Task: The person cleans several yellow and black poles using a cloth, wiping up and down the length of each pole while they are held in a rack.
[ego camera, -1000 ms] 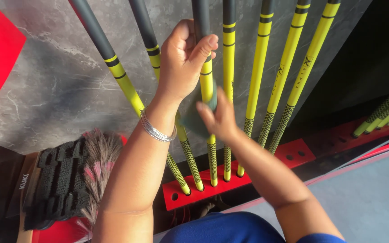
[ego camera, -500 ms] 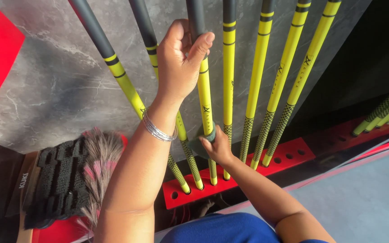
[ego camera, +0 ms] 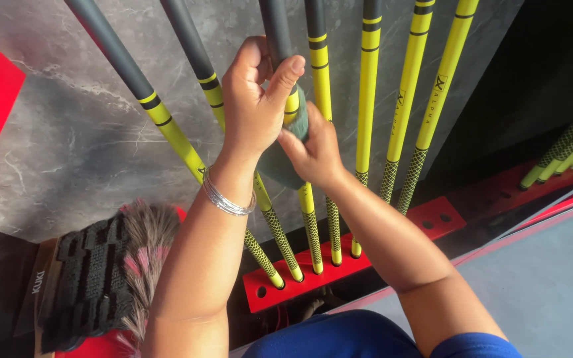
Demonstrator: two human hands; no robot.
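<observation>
My left hand (ego camera: 253, 106), a silver bangle on its wrist, is closed round the grey upper part of a grey-and-yellow stick (ego camera: 308, 205). That stick stands in a red holed rack (ego camera: 432, 219). Just below and touching it, my right hand (ego camera: 316, 152) presses a dark green cloth (ego camera: 278, 171) round the same stick. The cloth hides part of the yellow section.
Several more grey-and-yellow sticks (ego camera: 366, 99) lean in the rack against a grey marble-look wall (ego camera: 67, 132). A feather duster (ego camera: 144, 245) and a black ridged object (ego camera: 84, 285) lie at lower left. More yellow-tipped rods (ego camera: 572, 146) are at the right edge.
My right hand slid the cloth down the stick, then back up until it met my left hand. The left hand kept its grip near the top.
</observation>
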